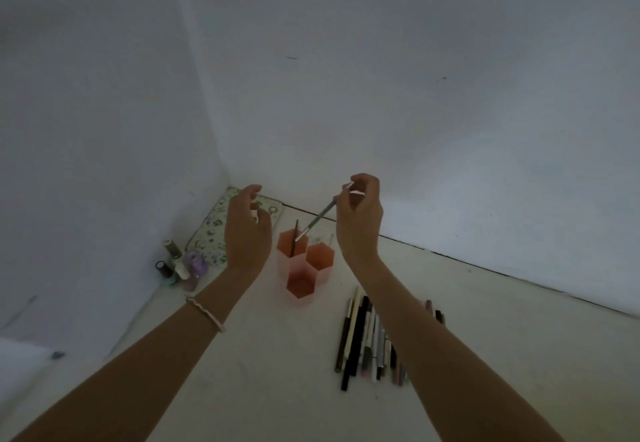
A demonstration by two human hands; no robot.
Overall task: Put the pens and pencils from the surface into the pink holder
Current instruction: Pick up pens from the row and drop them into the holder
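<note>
No writing is legible. The right hand [360,215] pinches a silver pen [317,219], tip seemingly over the pink holder [304,265]; the left hand [247,230] hovers, fingers [257,213] loosely curled.

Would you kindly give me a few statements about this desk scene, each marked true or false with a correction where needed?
1. The right hand holds a silver pen tilted over the pink holder. True.
2. The pink holder has three hexagonal compartments. True.
3. The holder is completely empty. False: a dark pencil already stands in the far compartment.
4. The left hand grips a pen. False: it is open and holds nothing.
5. A row of pens and pencils lies on the surface. True.
</note>
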